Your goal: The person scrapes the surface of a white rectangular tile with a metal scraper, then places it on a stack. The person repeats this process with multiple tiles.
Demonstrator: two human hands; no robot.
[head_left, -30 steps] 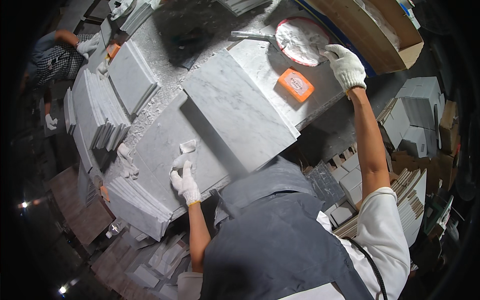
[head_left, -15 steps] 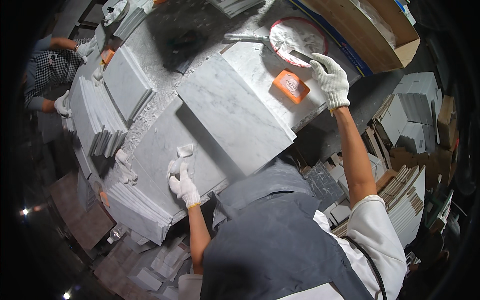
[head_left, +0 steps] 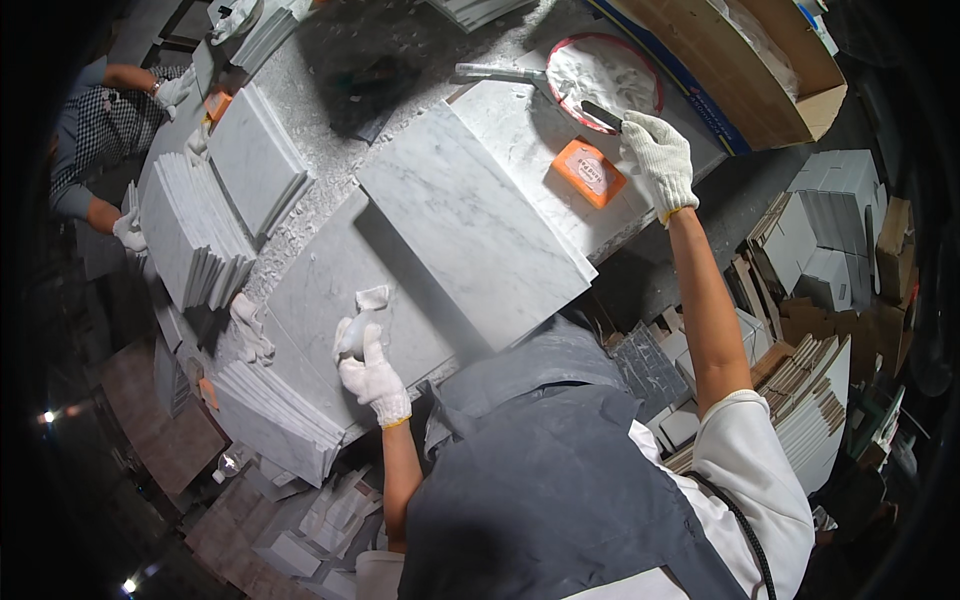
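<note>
My gloved right hand [head_left: 660,165] is closed on the handle end of a putty knife [head_left: 601,115]. Its dark, narrow blade reaches over the near rim of a round, red-rimmed bowl [head_left: 657,80] of white paste [head_left: 600,72]. My left hand [head_left: 373,378], also in a white knitted glove, curls its thumb and fingers round a pale translucent object [head_left: 352,338], whose kind I cannot make out. Just beyond those fingers a small white piece [head_left: 372,298] lies on a grey-white marble slab [head_left: 310,270]. An orange block with a pale label [head_left: 589,172] rests between the bowl and a raised marble tile [head_left: 470,220].
Stacked tiles [head_left: 275,420] stand at left, with more tiles [head_left: 190,230] beyond near a co-worker's gloved hands [head_left: 128,230]. A crumpled white glove [head_left: 250,328] lies between stacks. A long cardboard box [head_left: 820,110] borders the bowl. White boxes [head_left: 830,230] fill the right side.
The putty knife has turned in my right hand, and its blade now shows dark over the bowl's rim. My left hand has shifted slightly, and more of the pale object shows.
</note>
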